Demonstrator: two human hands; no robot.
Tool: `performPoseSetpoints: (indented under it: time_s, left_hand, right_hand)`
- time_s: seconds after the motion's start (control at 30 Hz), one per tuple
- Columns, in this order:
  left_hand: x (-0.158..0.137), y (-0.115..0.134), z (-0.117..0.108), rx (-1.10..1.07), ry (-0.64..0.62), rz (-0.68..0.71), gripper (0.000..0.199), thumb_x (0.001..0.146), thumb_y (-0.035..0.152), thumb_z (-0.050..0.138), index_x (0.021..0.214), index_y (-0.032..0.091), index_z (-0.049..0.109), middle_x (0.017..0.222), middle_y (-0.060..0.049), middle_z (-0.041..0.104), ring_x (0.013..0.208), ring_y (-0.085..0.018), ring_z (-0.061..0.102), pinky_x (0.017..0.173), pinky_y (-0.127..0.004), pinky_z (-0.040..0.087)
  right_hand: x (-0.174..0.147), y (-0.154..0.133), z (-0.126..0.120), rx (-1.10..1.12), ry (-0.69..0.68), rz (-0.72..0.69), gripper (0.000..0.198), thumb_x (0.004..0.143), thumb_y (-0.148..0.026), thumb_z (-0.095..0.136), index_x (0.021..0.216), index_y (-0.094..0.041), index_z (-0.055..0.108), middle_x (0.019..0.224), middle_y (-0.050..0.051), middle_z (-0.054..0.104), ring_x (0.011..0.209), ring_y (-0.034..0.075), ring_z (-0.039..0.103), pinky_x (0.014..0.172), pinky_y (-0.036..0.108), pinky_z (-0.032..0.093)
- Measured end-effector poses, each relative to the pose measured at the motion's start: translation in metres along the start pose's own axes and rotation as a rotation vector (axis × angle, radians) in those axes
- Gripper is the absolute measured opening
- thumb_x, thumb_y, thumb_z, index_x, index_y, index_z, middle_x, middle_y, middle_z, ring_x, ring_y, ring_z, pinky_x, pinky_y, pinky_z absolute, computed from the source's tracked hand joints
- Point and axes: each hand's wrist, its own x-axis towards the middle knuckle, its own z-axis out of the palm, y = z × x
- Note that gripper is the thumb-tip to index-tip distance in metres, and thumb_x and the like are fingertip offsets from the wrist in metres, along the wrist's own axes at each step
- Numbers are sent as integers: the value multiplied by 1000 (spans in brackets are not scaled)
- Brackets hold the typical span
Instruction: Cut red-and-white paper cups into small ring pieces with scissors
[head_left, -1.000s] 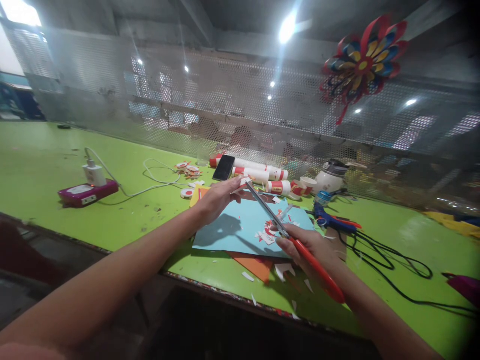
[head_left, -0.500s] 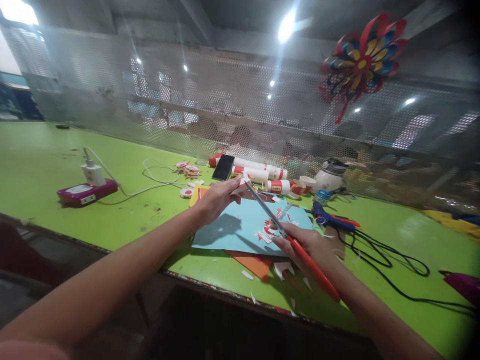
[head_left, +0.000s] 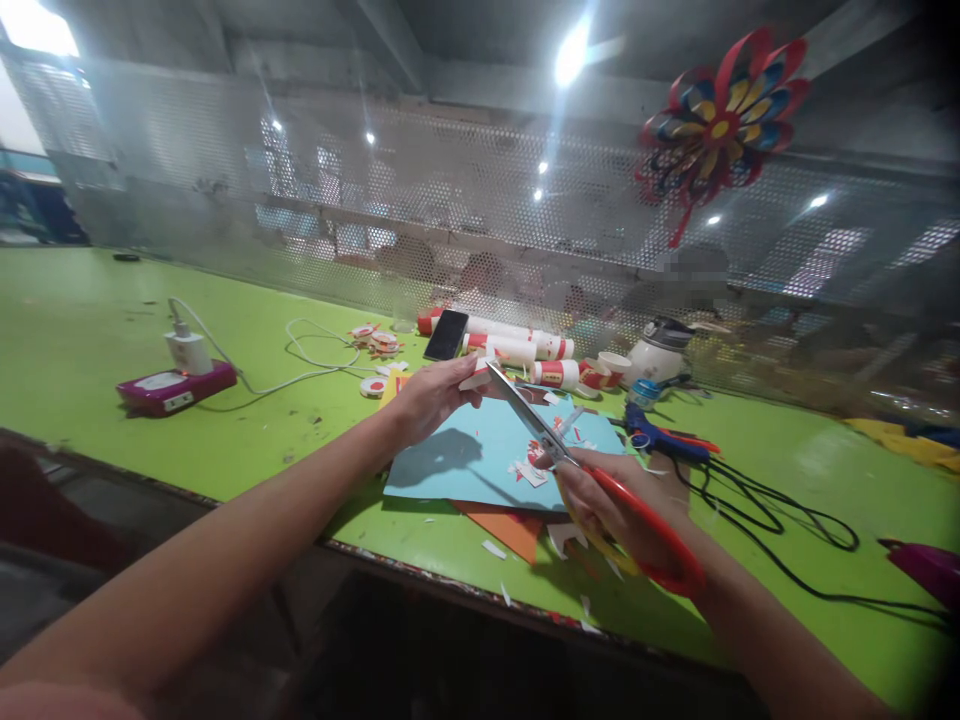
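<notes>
My left hand [head_left: 437, 398] pinches a small white-and-red paper piece [head_left: 478, 376] above the light blue sheet [head_left: 435, 470]. In my right hand [head_left: 604, 500] is a pair of scissors [head_left: 645, 520] with red handles, its blades pointing up and left. The blade tips are at the paper piece; whether they touch it I cannot tell. Red-and-white paper scraps [head_left: 532, 470] lie on the blue sheet below the blades. An orange sheet [head_left: 502, 532] sticks out from under the blue one.
Behind my hands are a phone [head_left: 447, 334], paper cups [head_left: 555, 374] and a white jug [head_left: 658, 352]. To the right lies a blue glue gun [head_left: 667, 440] with a black cord. A purple power strip [head_left: 176, 386] with a charger stands left on the green table [head_left: 300, 440].
The scissors have turned in my right hand, so their handle loops show more broadly. My left hand and the paper piece have barely moved.
</notes>
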Motion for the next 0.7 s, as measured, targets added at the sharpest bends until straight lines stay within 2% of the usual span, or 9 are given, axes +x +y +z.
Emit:
performPoseSetpoints:
  time_s: [0.13,0.23,0.37,0.53,0.6,0.7]
  left_hand:
    - [-1,0,0,-7,-5,6,27,86,35,59,79,11,68,80,-7,59,73,-16,52,65,-27,41]
    - [-1,0,2,-13,3,16,26,86,34,58,80,10,68,78,-7,59,71,-14,51,65,-26,41]
    - [-1,2,1,-35,20,10,28,87,34,57,80,9,69,75,-8,60,67,-14,51,62,-26,41]
    - [-1,8,-4,-73,11,5,30,85,36,59,89,8,69,80,-10,64,67,-15,53,60,-26,41]
    - [-1,10,-5,-81,-4,-6,30,85,35,59,92,8,70,83,-11,65,69,-15,54,61,-26,42]
    - [-2,10,-5,-85,-20,-15,31,86,34,56,94,7,70,92,-13,66,74,-17,56,64,-26,44]
  right_hand:
    - [-2,2,-4,96,-63,6,44,95,-54,34,87,-18,59,52,-5,47,46,11,47,48,23,40]
    - [-1,2,-3,115,-60,12,44,95,-54,36,84,-18,59,52,-4,52,47,12,54,48,23,42]
    - [2,2,-3,99,-4,16,42,92,-55,42,75,-19,58,49,-3,54,45,12,55,48,23,42]
    - [5,11,-14,103,187,-7,47,96,-52,32,64,-22,47,51,-4,47,48,13,56,56,26,47]
    - [5,12,-16,96,205,-24,47,96,-52,30,63,-22,46,51,-4,45,51,14,57,58,27,47]
    - [5,7,-16,44,180,-38,45,94,-50,37,60,-22,48,54,-1,53,57,16,60,61,28,47]
